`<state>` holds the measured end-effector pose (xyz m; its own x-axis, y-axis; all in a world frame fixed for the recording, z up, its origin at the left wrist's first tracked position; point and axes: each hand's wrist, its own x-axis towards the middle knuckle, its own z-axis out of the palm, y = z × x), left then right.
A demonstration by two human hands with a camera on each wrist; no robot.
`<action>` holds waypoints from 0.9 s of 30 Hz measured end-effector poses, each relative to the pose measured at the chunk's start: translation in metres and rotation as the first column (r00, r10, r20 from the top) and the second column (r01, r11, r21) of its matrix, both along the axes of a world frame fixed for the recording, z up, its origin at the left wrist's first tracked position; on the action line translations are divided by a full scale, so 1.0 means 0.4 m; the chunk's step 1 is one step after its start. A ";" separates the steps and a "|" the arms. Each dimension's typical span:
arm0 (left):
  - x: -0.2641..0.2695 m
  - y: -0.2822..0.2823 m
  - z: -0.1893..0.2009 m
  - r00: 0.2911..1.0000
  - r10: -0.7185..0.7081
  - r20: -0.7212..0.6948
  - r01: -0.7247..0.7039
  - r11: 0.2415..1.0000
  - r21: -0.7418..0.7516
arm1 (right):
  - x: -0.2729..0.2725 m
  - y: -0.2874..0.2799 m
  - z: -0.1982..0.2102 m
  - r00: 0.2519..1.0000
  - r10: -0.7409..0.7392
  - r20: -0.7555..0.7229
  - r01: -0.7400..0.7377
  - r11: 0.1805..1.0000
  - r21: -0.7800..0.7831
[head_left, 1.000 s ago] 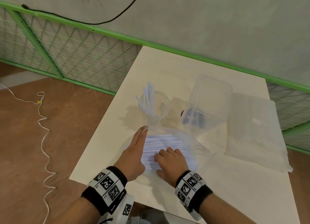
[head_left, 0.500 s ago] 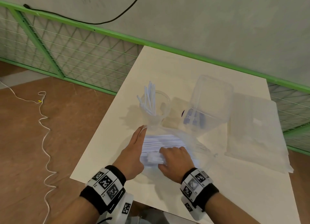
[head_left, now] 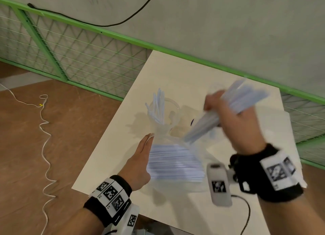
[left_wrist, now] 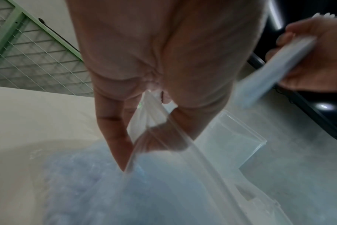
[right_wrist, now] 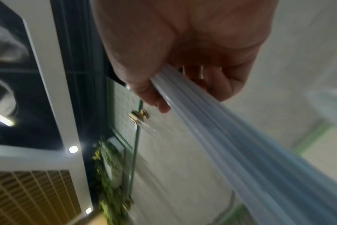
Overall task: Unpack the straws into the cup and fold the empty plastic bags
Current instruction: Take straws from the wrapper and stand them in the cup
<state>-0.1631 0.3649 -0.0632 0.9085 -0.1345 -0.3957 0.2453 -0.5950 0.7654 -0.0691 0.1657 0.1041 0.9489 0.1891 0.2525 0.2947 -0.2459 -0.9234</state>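
— Which step are you on?

— Unpacking. My left hand [head_left: 139, 161] lies at the near edge of the bench [head_left: 177, 71], fingers straight, holding the mouth of the plastic bag [head_left: 175, 161] between thumb and fingers; the left wrist view shows the film pinched there. The bag is still thick with straws. My right hand [head_left: 235, 122], up at two o'clock from it, has its fingers curled round a bundle of straws [head_left: 226, 111], lifted clear and blurred.

— And next?

— I judge the bundle must be tipped upright and lowered into the cup [head_left: 167, 115], which stands at twelve o'clock just beyond the bag with some straws already leaning in it. The bundle fans out, so stray ends could miss the rim.

— Beyond that?

— A clear box [left_wrist: 238, 141], then a green mesh fence [head_left: 88, 59], a grey wall, brown floor with a white cable [head_left: 45, 146] at nine o'clock.
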 end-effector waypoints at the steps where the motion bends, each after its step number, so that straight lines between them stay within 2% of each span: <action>1: 0.001 0.000 0.002 1.000 0.002 0.000 -0.002 1.000 -0.003 | 0.025 0.010 0.042 0.998 -0.044 0.038 0.041 0.996 0.074; 4: 0.002 -0.001 0.004 1.000 0.004 0.002 -0.004 1.000 -0.004 | 0.100 0.056 0.095 0.984 -0.136 0.119 0.114 0.978 0.172; 8: 0.001 0.001 0.004 1.000 -0.005 0.007 0.005 1.000 -0.016 | 0.179 0.131 0.011 0.979 -0.200 0.027 0.200 0.980 0.009; 10: 0.000 0.002 0.002 1.000 -0.009 0.007 0.009 1.000 -0.014 | 0.187 0.158 -0.060 0.985 -0.157 -0.065 0.147 0.980 -0.134; 12: 0.000 0.004 0.000 1.000 -0.008 0.002 0.008 1.000 -0.017 | 0.182 0.166 -0.122 0.984 -0.076 -0.162 0.035 0.969 -0.243; 14: 0.001 0.007 0.000 1.000 -0.002 -0.010 0.001 1.000 -0.020 | 0.178 0.153 -0.159 0.978 -0.038 -0.204 -0.017 0.965 -0.263; 16: 0.001 0.009 0.001 1.000 0.009 -0.019 -0.009 1.000 -0.018 | 0.170 0.134 -0.165 0.975 -0.050 -0.215 -0.006 0.968 -0.251; 23: 0.009 0.020 -0.005 1.000 -0.003 -0.001 0.003 1.000 -0.008 | 0.083 0.099 -0.185 0.994 -0.083 -0.072 0.068 0.978 -0.200; 27: 0.013 0.023 -0.002 1.000 -0.001 -0.027 0.001 1.000 0.014 | 0.009 0.111 -0.243 0.998 -0.004 -0.062 -0.014 0.957 -0.290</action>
<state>-0.1578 0.3742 -0.0641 0.8972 -0.1296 -0.4223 0.2655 -0.6059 0.7499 -0.0655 0.2102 0.0070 0.9598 0.2500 0.1278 0.2418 -0.5046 -0.8288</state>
